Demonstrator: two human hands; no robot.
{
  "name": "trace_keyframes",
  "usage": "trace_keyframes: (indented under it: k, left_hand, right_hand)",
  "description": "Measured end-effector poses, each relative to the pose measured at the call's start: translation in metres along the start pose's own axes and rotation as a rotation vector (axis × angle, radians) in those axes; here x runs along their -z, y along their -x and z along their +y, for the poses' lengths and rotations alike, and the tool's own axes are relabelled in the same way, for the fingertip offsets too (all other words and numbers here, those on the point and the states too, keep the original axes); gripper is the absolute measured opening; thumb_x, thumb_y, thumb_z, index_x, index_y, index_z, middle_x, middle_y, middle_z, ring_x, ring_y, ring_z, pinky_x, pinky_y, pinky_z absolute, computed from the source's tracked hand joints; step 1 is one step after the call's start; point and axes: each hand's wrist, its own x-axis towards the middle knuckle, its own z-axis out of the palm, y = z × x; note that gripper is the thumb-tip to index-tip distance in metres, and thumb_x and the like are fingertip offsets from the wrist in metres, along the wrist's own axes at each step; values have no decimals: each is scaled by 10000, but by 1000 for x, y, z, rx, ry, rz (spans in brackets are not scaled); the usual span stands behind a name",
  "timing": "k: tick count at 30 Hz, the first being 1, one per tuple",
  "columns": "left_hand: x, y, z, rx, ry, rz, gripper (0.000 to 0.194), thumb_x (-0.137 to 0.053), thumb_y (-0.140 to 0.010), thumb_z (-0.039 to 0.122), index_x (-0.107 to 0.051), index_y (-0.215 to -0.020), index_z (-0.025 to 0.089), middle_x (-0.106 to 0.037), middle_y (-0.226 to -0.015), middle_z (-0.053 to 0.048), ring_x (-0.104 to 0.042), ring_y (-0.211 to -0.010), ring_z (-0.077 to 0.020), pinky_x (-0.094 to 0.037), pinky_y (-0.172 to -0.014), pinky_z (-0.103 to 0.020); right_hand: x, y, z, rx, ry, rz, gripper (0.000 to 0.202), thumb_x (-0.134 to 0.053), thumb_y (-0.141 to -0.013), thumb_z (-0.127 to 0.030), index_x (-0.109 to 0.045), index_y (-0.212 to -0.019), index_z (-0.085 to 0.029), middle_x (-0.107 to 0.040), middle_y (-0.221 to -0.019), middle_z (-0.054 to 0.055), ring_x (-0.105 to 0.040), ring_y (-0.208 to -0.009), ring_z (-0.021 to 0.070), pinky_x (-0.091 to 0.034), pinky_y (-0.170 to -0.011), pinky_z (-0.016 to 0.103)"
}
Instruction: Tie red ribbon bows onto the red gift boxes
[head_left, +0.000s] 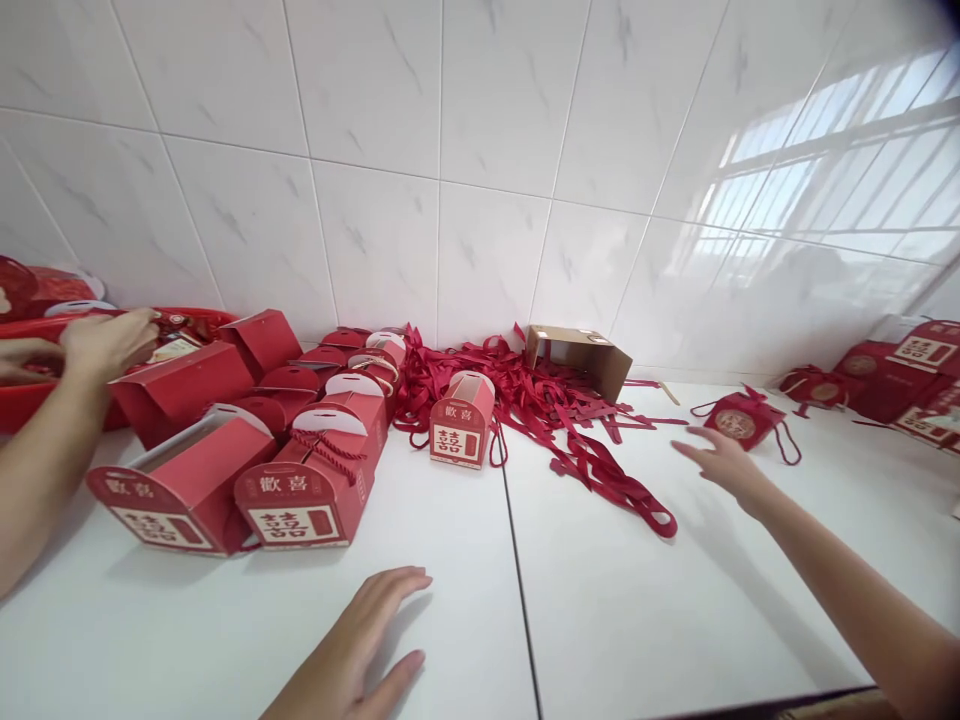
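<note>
My left hand (pixel 371 625) hovers over the front of the white table, thumb and fingers apart, holding nothing. Out to the right, my right hand (pixel 724 468) reaches with its fingers stretched, close to a small red gift box (pixel 739 425) with a ribbon on top and cord handles; I cannot tell whether they touch. Between my hands, further back, stands a red gift box (pixel 459 428) with white printed characters and dark red cords. Beside it lies a tangled heap of dark red ribbons (pixel 480 365), with some strands trailing toward my right hand.
An open brown cardboard box (pixel 619 370) lies on its side against the tiled wall (pixel 495 240). Rows of red gift boxes (pixel 300 505) stand at the left. Beyond them, a co-worker's hands (pixel 109 345) are over a red basin (pixel 30 405). More red boxes (pixel 885 385) sit far right.
</note>
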Motion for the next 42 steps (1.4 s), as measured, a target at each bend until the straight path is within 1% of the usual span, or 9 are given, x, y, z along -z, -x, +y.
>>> trace_keyframes:
  k: [3,7,12,18,22,27,32,37,42]
  left_hand:
    - [-2,1,-2,6,11,-9,462,-475,-890,331,-406,-1346,340,-447,-1411,-38,-453,-1281,-222,-393,-1045,-376]
    - [0,-1,-2,45,76,-29,434,-472,-893,348,-436,-1326,334,-448,-1406,-41,-441,-1289,-222,-383,-1061,-366]
    - [10,-3,10,134,216,-20,350,-436,-915,369,-509,-1250,296,-504,-1346,-49,-469,-1257,-202,-414,-1041,-326]
    - [17,-3,20,150,287,55,295,-431,-920,339,-574,-1173,285,-591,-1240,-47,-581,-1100,-193,-474,-977,-343]
    - [17,0,20,143,283,173,269,-454,-911,331,-587,-1136,270,-615,-1193,-54,-629,-976,-177,-525,-896,-311]
    - [16,6,32,4,51,452,361,-549,-851,280,-509,-1209,278,-575,-1234,-78,-553,-1128,-225,-481,-957,-341]
    - [15,-3,54,-234,-63,326,720,-626,-789,386,-296,-1419,271,-459,-1400,-112,-377,-1313,-308,-375,-1050,-444]
    - [9,-19,59,-316,-161,127,519,-597,-792,434,-520,-1293,325,-582,-1303,-62,-441,-1264,-338,-328,-1035,-499]
    - [3,-23,63,-260,-165,274,350,-527,-861,384,-592,-1205,366,-642,-1224,-18,-522,-1190,-275,-290,-1029,-453]
  right_hand:
    - [-24,20,-34,152,-30,-216,379,-633,-682,-476,-672,-961,-222,-646,-1109,99,-609,-1012,287,-506,-846,408]
    - [-53,44,-91,400,-119,-369,331,-631,-725,-424,-663,-1008,-256,-635,-1135,57,-581,-1057,245,-479,-895,375]
    - [-93,54,-167,602,-250,-367,425,-668,-727,-406,-610,-1110,-232,-569,-1196,88,-555,-1066,235,-454,-902,363]
    - [-131,46,-225,609,-283,-325,242,-681,-723,-338,-650,-899,-176,-619,-844,53,-584,-746,181,-466,-706,309]
    - [-121,60,-226,644,-287,-345,94,-636,-738,-209,-607,-656,-175,-607,-800,50,-577,-721,172,-445,-674,292]
    - [-71,115,-200,819,-347,-510,109,-591,-777,-153,-554,-686,-201,-638,-816,33,-584,-772,180,-454,-696,293]
    - [-22,164,-182,966,-335,-811,144,-521,-821,-89,-573,-873,-213,-660,-897,49,-591,-831,178,-471,-752,292]
    - [-11,169,-177,1025,-342,-882,133,-508,-843,-96,-575,-907,-192,-666,-905,70,-611,-833,173,-485,-750,273]
    - [-14,156,-162,934,-524,-827,171,-564,-869,-259,-591,-1022,-187,-678,-999,75,-629,-926,167,-488,-837,278]
